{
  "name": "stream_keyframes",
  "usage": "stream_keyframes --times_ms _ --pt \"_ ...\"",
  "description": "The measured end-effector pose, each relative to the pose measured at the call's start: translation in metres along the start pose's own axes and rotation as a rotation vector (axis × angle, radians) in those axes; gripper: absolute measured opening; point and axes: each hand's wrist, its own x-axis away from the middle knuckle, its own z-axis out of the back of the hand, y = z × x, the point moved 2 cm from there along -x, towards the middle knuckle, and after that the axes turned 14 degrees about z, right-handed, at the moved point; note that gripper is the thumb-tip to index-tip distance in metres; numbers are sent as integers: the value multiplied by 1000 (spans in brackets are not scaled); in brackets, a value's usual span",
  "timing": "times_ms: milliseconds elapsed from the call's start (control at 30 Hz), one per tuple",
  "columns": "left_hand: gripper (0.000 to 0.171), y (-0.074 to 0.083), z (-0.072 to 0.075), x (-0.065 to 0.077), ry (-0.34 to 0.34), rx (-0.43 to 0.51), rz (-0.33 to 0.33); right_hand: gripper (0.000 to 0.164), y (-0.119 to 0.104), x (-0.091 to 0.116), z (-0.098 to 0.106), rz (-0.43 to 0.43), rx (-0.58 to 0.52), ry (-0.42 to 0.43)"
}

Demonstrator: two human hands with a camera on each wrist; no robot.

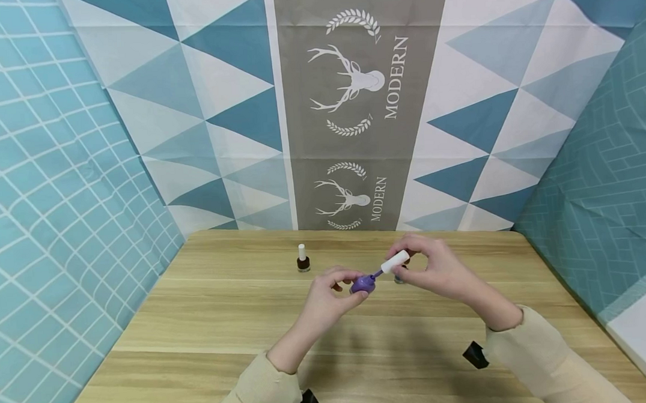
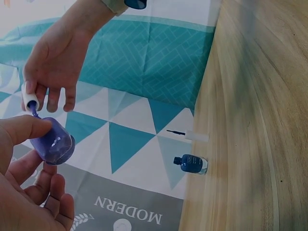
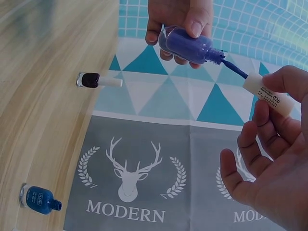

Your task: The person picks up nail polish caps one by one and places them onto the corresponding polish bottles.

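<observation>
Between its thumb and fingers my left hand [image 1: 329,291] grips a purple nail polish bottle [image 3: 185,45], tilted with its neck toward the right hand. A white brush cap [image 3: 269,94] marked 026 is pinched by my right hand [image 1: 436,265]. Its purple-coated brush [image 1: 378,273] slants down to the bottle's mouth, the tip at or just inside the opening. On the table behind the right hand stands an uncapped blue nail polish bottle [image 2: 191,163], mostly hidden in the head view. Next to it a white cap [image 2: 196,136] stands with its dark brush pointing up.
A dark nail polish bottle [image 1: 303,263] with its white cap on stands toward the back of the wooden table [image 1: 225,314]. Behind the table hangs a patterned cloth [image 1: 342,146], with teal cloths at both sides.
</observation>
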Motion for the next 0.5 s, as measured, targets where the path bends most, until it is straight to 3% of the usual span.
stream_keyframes --times_ms 500 --pt "24 2 -3 1 -47 11 15 21 -2 -1 -6 57 -7 -24"
